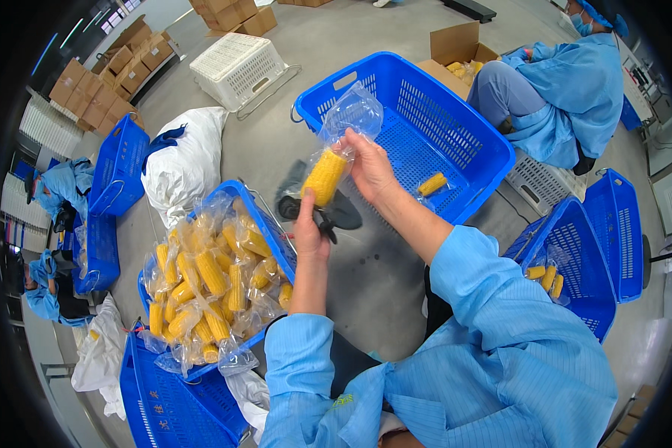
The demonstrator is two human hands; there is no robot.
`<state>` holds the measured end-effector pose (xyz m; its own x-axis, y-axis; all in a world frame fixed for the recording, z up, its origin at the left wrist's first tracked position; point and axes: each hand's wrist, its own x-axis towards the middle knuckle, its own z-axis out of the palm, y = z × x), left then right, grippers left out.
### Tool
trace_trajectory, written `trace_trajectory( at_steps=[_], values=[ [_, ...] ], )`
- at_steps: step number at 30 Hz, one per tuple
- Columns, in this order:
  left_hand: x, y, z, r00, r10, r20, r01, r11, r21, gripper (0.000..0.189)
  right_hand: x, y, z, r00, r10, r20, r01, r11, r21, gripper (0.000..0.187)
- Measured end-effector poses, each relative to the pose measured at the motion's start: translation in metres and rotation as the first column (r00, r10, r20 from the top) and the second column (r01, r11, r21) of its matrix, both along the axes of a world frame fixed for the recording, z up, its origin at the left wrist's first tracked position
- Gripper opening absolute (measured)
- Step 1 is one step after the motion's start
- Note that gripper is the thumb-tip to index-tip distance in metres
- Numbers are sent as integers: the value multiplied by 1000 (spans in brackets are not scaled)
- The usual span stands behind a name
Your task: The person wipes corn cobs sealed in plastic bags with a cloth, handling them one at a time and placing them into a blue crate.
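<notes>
A corn cob in a clear plastic bag point(325, 176) is held between my hands, in front of me. My left hand point(310, 229) grips its lower end, the thumb pressed on the kernels. At its upper end, my right hand point(367, 165) pinches the bag, whose loose, clear part spreads above the fingers. Beyond lies a large blue plastic crate point(437, 117) with one bagged corn cob point(432, 183) on its bottom. To the left, another blue crate point(283, 241) is heaped with bagged corn cobs point(210, 274). Dark objects lie on the floor behind my left hand.
A white plastic crate point(235, 67) and a stuffed white sack point(187, 162) stand at the upper left. A seated co-worker point(565, 95) in blue is near an open cardboard box point(453, 47). Blue crates point(577, 269) stand at right. More co-workers and cardboard boxes point(89, 95) are at far left.
</notes>
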<state>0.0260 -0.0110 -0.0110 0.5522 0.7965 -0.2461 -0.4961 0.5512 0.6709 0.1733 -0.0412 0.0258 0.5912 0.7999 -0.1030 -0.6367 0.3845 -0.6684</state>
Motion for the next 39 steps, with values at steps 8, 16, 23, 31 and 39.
trace_trajectory(
  at_steps=[8,16,23,31,39],
  values=[
    [4,-9,-23,988,-155,-13,150,971,-185,44,-3,0,0,997,38,70,-42,998,52,20],
    [-2,-15,3,891,175,-420,-74,967,245,34,13,-5,20,982,8,189,-19,998,54,25],
    [-3,-8,14,775,561,-292,34,424,905,34,-10,-5,12,940,209,271,-177,975,-138,33],
    [1,-2,0,822,378,-425,253,426,869,45,-32,-13,4,822,480,307,-391,867,-309,45],
    [-20,28,7,986,64,-153,-53,996,75,15,-23,-19,27,822,494,282,-393,851,-348,74]
  ],
)
